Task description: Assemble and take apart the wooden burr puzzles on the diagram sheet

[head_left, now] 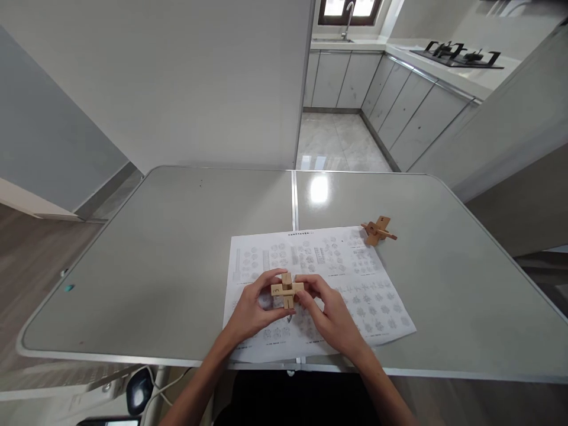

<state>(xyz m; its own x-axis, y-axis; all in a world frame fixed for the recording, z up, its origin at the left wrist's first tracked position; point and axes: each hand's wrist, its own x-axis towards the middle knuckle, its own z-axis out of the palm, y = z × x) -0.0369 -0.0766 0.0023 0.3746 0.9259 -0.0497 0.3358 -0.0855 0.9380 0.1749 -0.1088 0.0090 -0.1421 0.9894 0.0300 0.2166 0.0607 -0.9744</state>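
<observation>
A light wooden interlocking puzzle (287,290) made of several crossed blocks is held up between both hands, over the printed sheet. My left hand (252,309) grips it from the left, fingers at the top block and thumb under the bottom one. From the right, my right hand (328,313) pinches the side block between thumb and fingers. Dark marks show on some block faces. Beneath lies a white instruction sheet (386,296) with rows of small grey diagrams; the hands and puzzle cover part of it.
A second, browner wooden puzzle (377,231) with crossing flat pieces rests at the sheet's upper right corner. The grey folding table (133,266) has a metal seam down its middle. A small teal bit (69,288) lies near its left edge. Cables (162,387) hang below the front left.
</observation>
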